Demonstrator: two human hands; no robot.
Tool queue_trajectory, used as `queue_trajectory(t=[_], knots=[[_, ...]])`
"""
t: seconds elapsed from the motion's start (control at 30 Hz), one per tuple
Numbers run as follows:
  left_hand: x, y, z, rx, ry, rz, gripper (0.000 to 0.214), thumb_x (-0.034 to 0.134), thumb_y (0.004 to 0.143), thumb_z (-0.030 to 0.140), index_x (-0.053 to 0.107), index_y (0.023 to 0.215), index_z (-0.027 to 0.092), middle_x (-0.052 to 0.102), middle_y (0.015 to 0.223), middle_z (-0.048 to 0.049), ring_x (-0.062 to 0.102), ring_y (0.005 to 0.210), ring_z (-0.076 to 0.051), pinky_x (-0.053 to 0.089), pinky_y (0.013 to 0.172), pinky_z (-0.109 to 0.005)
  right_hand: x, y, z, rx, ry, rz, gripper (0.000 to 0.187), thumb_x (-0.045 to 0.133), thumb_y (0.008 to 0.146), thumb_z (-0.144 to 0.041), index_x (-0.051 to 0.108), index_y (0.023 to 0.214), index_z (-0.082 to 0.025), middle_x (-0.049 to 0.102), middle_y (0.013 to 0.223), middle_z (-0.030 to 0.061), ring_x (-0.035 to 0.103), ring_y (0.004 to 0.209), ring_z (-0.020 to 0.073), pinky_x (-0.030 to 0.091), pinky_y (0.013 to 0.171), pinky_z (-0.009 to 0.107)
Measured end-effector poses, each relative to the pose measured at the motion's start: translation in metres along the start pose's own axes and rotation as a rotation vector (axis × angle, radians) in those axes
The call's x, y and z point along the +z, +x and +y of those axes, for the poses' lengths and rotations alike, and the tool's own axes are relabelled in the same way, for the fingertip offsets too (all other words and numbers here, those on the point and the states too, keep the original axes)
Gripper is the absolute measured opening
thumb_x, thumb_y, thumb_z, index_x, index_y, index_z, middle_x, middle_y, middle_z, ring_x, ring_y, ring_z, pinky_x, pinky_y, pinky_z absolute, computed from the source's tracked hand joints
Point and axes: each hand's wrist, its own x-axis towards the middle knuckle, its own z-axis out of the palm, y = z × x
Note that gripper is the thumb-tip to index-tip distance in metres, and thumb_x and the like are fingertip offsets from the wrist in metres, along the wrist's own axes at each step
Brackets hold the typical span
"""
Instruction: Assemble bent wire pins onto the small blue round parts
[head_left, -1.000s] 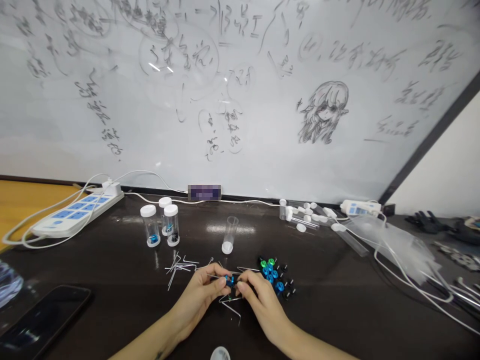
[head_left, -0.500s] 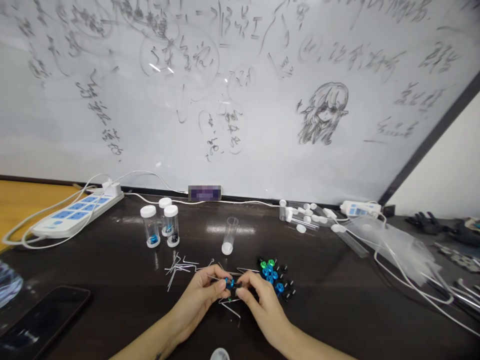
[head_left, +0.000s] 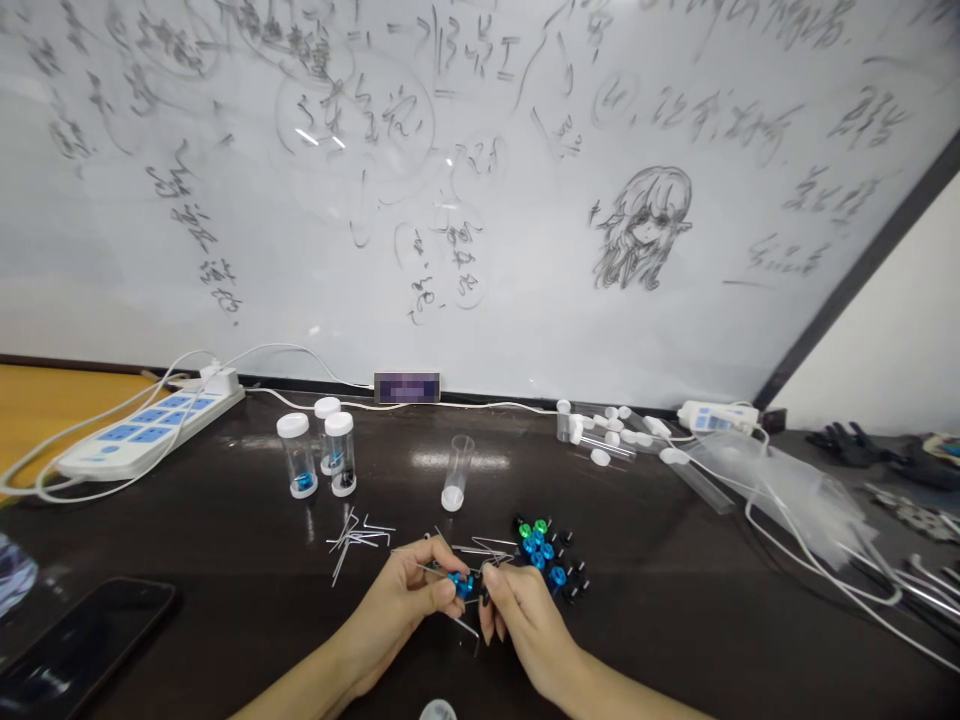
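Note:
My left hand (head_left: 405,605) pinches a small blue metal part (head_left: 461,584) between thumb and fingers. A thin metal rod also shows by these fingers; whether it is gripped, I cannot tell. My right hand (head_left: 532,615) is closed on a small black part (head_left: 484,594), held close against the blue one. Whether the two are joined is unclear. Bent metal hex keys (head_left: 469,630) lie beneath and behind the hands. To the right sits a cluster of blue knobs (head_left: 538,558), green knobs (head_left: 532,529) and black knobs with screw ends (head_left: 574,588).
More hex keys (head_left: 354,537) lie at left. An uncapped-looking clear tube (head_left: 459,470) stands ahead; capped tubes (head_left: 298,455) hold parts. Loose white caps (head_left: 613,430) and tubes lie back right. A phone (head_left: 82,640), power strip (head_left: 150,425), cables and plastic bag (head_left: 787,490) flank the table.
My right hand has turned, its fingers now pointing more downward around the black part. The blue part shows more fully in my left hand. The view has shifted slightly.

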Motion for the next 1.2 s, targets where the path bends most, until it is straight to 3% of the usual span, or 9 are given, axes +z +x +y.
queue_trajectory(t=[0.13, 0.33, 0.43, 0.6, 0.8, 0.9, 1.0, 1.1, 1.2], knots=[[-0.0005, 0.0003, -0.0002, 0.012, 0.006, 0.000, 0.012, 0.071, 0.073, 0.017, 0.064, 0.082, 0.013, 0.061, 0.067, 0.0006, 0.056, 0.061, -0.009, 0.041, 0.065, -0.021, -0.0007, 0.0003, -0.0003, 0.011, 0.026, -0.017, 0.060, 0.025, 0.102, -0.031, 0.054, 0.051, -0.016, 0.047, 0.045, -0.0029, 0.049, 0.046, 0.0098, 0.038, 0.057, 0.021], [-0.0022, 0.0018, 0.0021, -0.003, -0.035, 0.047, 0.010, 0.068, 0.077, 0.019, 0.064, 0.084, 0.013, 0.063, 0.073, -0.0017, 0.055, 0.065, -0.009, 0.040, 0.067, -0.022, -0.0002, 0.0020, -0.0041, 0.029, 0.070, 0.081, 0.007, 0.058, 0.087, -0.019, 0.052, 0.085, -0.019, 0.050, 0.065, -0.0052, 0.048, 0.052, 0.0104, 0.038, 0.055, 0.020], [-0.0020, 0.0018, 0.0024, -0.003, -0.041, 0.045, 0.010, 0.068, 0.077, 0.019, 0.064, 0.084, 0.013, 0.064, 0.074, -0.0022, 0.055, 0.066, -0.009, 0.041, 0.069, -0.022, -0.0006, 0.0028, -0.0040, 0.029, 0.055, 0.101, 0.010, 0.059, 0.085, -0.015, 0.051, 0.084, -0.019, 0.050, 0.065, -0.0058, 0.049, 0.055, 0.0110, 0.038, 0.058, 0.021], [-0.0009, 0.0005, 0.0019, -0.011, -0.045, 0.027, 0.010, 0.069, 0.075, 0.019, 0.064, 0.083, 0.013, 0.063, 0.074, -0.0024, 0.055, 0.064, -0.010, 0.041, 0.066, -0.022, -0.0024, 0.0037, -0.0041, 0.043, 0.074, 0.000, 0.024, 0.047, 0.094, -0.024, 0.048, 0.071, -0.019, 0.052, 0.060, -0.0047, 0.048, 0.051, 0.0105, 0.036, 0.053, 0.020], [-0.0016, 0.0026, 0.0033, -0.010, -0.050, 0.033, 0.009, 0.069, 0.076, 0.019, 0.065, 0.082, 0.014, 0.063, 0.072, -0.0020, 0.055, 0.064, -0.010, 0.040, 0.067, -0.022, -0.0007, 0.0033, -0.0039, 0.020, 0.013, 0.115, 0.015, 0.062, 0.081, -0.010, 0.051, 0.082, -0.020, 0.051, 0.070, -0.0048, 0.050, 0.062, 0.0119, 0.038, 0.060, 0.020], [-0.0019, 0.0029, 0.0028, -0.016, -0.043, 0.032, 0.010, 0.069, 0.075, 0.019, 0.065, 0.082, 0.014, 0.063, 0.072, -0.0025, 0.055, 0.064, -0.010, 0.040, 0.066, -0.022, -0.0017, 0.0036, -0.0051, 0.029, 0.024, 0.061, 0.013, 0.059, 0.087, -0.019, 0.051, 0.076, -0.019, 0.051, 0.063, -0.0050, 0.050, 0.058, 0.0117, 0.037, 0.058, 0.020], [-0.0019, 0.0028, 0.0019, -0.016, -0.041, 0.020, 0.010, 0.070, 0.075, 0.019, 0.065, 0.081, 0.013, 0.064, 0.073, -0.0028, 0.055, 0.064, -0.010, 0.040, 0.066, -0.022, -0.0028, 0.0043, -0.0061, 0.032, 0.040, -0.002, 0.024, 0.048, 0.093, -0.023, 0.050, 0.070, -0.019, 0.053, 0.059, -0.0046, 0.050, 0.053, 0.0110, 0.036, 0.055, 0.021], [-0.0022, 0.0031, 0.0015, -0.010, -0.046, 0.034, 0.010, 0.071, 0.074, 0.019, 0.065, 0.081, 0.013, 0.063, 0.070, -0.0017, 0.055, 0.063, -0.009, 0.040, 0.065, -0.021, -0.0028, 0.0053, -0.0061, 0.018, 0.005, 0.072, 0.009, 0.057, 0.086, -0.016, 0.054, 0.078, -0.019, 0.053, 0.068, -0.0037, 0.051, 0.061, 0.0123, 0.038, 0.059, 0.021], [-0.0029, 0.0035, 0.0011, -0.006, -0.046, 0.049, 0.012, 0.071, 0.074, 0.020, 0.065, 0.081, 0.014, 0.063, 0.072, -0.0020, 0.055, 0.064, -0.010, 0.040, 0.065, -0.021, -0.0027, 0.0061, -0.0057, 0.009, 0.006, 0.110, 0.007, 0.062, 0.082, -0.015, 0.055, 0.081, -0.019, 0.053, 0.071, -0.0031, 0.051, 0.066, 0.0134, 0.039, 0.062, 0.022]])
